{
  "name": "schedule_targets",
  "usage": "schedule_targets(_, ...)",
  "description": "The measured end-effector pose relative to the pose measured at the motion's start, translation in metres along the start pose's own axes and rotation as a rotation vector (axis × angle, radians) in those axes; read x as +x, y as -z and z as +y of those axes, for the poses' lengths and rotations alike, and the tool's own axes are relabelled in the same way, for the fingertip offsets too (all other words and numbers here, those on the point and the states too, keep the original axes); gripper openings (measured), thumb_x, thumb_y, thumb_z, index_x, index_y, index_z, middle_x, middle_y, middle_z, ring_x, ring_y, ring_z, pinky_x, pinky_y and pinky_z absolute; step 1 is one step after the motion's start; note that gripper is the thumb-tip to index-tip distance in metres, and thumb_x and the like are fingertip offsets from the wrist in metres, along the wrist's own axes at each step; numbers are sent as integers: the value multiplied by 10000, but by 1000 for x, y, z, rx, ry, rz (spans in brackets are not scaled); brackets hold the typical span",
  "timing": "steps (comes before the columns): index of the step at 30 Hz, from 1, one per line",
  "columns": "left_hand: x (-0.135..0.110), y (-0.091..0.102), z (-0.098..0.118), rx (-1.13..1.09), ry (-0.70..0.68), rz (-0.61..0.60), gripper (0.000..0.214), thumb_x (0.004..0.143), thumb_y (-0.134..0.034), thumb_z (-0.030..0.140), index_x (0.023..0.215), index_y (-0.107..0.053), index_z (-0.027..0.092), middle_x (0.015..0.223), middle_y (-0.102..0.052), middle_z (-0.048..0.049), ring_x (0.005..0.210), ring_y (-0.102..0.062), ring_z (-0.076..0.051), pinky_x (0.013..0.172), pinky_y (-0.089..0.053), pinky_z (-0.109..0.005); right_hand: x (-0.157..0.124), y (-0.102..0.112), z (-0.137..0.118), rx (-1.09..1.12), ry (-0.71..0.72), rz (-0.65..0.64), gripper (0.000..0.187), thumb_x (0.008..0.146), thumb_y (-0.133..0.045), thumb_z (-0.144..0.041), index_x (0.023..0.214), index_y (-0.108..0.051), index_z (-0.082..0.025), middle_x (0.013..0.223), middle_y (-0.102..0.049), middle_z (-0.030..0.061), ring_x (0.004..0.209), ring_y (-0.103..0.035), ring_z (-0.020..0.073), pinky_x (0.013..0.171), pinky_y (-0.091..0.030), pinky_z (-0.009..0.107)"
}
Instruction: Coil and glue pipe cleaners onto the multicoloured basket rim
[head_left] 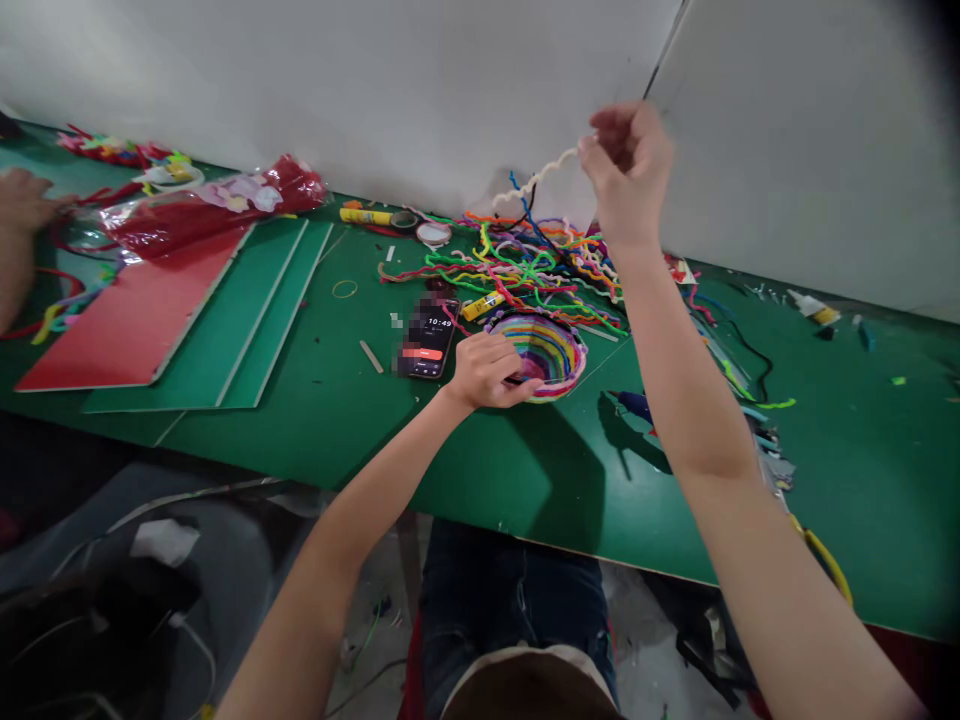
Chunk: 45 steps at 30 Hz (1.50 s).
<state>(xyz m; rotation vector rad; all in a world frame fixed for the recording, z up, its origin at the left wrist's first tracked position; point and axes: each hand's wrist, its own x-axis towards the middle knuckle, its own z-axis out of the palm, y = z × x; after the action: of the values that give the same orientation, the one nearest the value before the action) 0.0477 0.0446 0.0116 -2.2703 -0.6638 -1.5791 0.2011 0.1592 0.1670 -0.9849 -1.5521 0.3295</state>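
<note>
My left hand grips the near left rim of a small round bowl made of coloured rings of fuzzy, yarn-like strands. High above the table, my right hand pinches one end of a wavy cream pipe cleaner, which stretches away to the left in the air. Behind the bowl spreads a tangled pile of bright, wavy pipe cleaners. Under my right forearm lies a dark blue glue gun, partly hidden by the arm.
A phone and a yellow glue stick lie beside the bowl. Red and green boards lie at the left under a plastic-wrapped red bundle. Another person's hand is at the far left. A white wall stands behind the table.
</note>
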Motion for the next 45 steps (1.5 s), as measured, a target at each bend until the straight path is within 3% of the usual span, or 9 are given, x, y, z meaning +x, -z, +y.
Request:
schedule_targets(5, -5, -4, -5, 122, 104, -15, 178, 879, -556, 387, 824, -590, 221, 767, -665, -4, 744, -588, -166, 728, -375, -330, -38, 33, -31, 343, 51, 135, 111, 818, -610, -222, 897, -543, -180, 771, -571, -27, 643, -556, 54, 591, -438, 199)
schedule_targets(10, -11, -5, -16, 178, 419, 74, 199, 919, -523, 394, 987, -584, 217, 943, -657, -73, 912, -583, -220, 818, -386, -375, -79, 56, -41, 296, 8, 142, 122, 803, -604, -295, 891, -538, -241, 779, -557, -29, 655, -568, 77, 595, -467, 227)
schedule_targets(15, -11, -5, -26, 134, 574, 146, 197, 927, -515, 388, 971, -537, 197, 707, -596, 0, 625, -570, -128, 596, -412, -268, -105, 70, -41, 357, -11, 202, 125, 801, -633, -286, 870, -534, -253, 710, -500, -46, 571, -548, 74, 566, -474, 252)
schedule_targets(21, 2, 6, -12, -38, 438, 75, 283, 880, -530, 241, 1157, -516, 185, 839, -704, -15, 628, -621, -94, 565, -462, -216, -124, 77, -45, 311, -42, 328, 67, 782, -606, -254, 793, -543, -277, 682, -495, -47, 533, -518, 80, 509, -451, 261)
schedule_targets(27, 8, 16, 3, -184, 227, -64, 256, 894, -457, 279, 1041, -618, 145, 772, -692, -45, 667, -640, -133, 613, -512, -253, -133, 77, -38, 250, -19, 320, 73, 811, -579, -282, 821, -507, -287, 701, -465, -42, 541, -498, 90, 527, -445, 289)
schedule_targets(34, 8, 2, 15, -61, 69, -141, 127, 919, -512, 201, 906, -637, 177, 731, -715, -15, 653, -661, -109, 619, -500, -220, -154, 81, -37, 308, -231, 337, 190, 758, -601, -360, 903, -485, -322, 779, -483, -19, 602, -531, 113, 522, -436, 290)
schedule_targets(37, 6, -1, 20, -76, 98, -92, 116, 922, -513, 185, 893, -624, 170, 738, -713, -15, 654, -654, -102, 622, -495, -212, -173, 77, -33, 285, -313, 243, 326, 742, -641, -442, 992, -462, -335, 860, -510, -8, 609, -543, 106, 465, -404, 253)
schedule_targets(42, 0, -5, 33, -144, 47, -113, 143, 930, -467, 201, 913, -607, 176, 740, -683, -27, 703, -635, -122, 657, -495, -239, -205, 68, -19, 38, -359, -331, 276, 793, -629, -489, 753, -509, -244, 614, -490, -34, 506, -437, 105, 467, -341, 253)
schedule_targets(45, -5, -8, 40, -129, -8, -137, 149, 925, -463, 200, 856, -594, 180, 691, -647, -22, 680, -600, -130, 632, -475, -247, -217, 65, -15, -184, -282, -473, 378, 863, -542, -478, 600, -462, -218, 552, -473, -18, 533, -429, 124, 535, -321, 280)
